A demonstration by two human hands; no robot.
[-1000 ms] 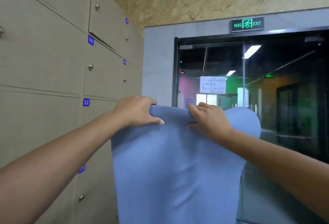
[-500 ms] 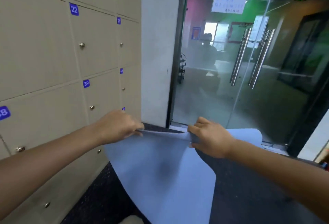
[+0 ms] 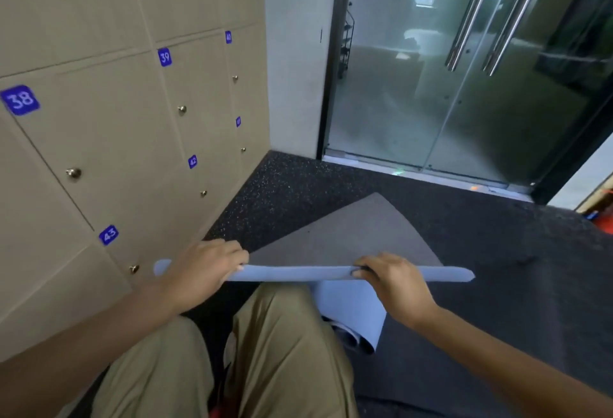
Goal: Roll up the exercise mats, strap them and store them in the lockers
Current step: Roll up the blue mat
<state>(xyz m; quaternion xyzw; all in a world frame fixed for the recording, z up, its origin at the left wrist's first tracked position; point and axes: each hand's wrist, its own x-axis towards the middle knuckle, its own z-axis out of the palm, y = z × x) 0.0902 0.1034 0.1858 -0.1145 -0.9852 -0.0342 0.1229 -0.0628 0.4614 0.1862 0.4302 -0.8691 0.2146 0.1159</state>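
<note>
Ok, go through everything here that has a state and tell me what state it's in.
Blue mat: unrolled, top edge held up, far end spread on the floor.
Left hand: grips the mat's edge.
Right hand: grips the mat's edge.
Lockers: doors all closed.
Glass doors: closed.

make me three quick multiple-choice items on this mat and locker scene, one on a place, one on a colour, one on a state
1. Where are the lockers?
A. On the person's left
B. On the person's right
C. Behind the glass doors

2. What colour are the number labels?
A. Red
B. Blue
C. Yellow

3. How do the hands hold the blue mat?
A. Only the left hand grips it
B. Neither touches it
C. Both grip its folded edge

Answers:
1 A, the doors fill the frame's left side.
2 B, labels 38, 39 and 43 are blue.
3 C, left hand and right hand both curl round the edge.
</note>
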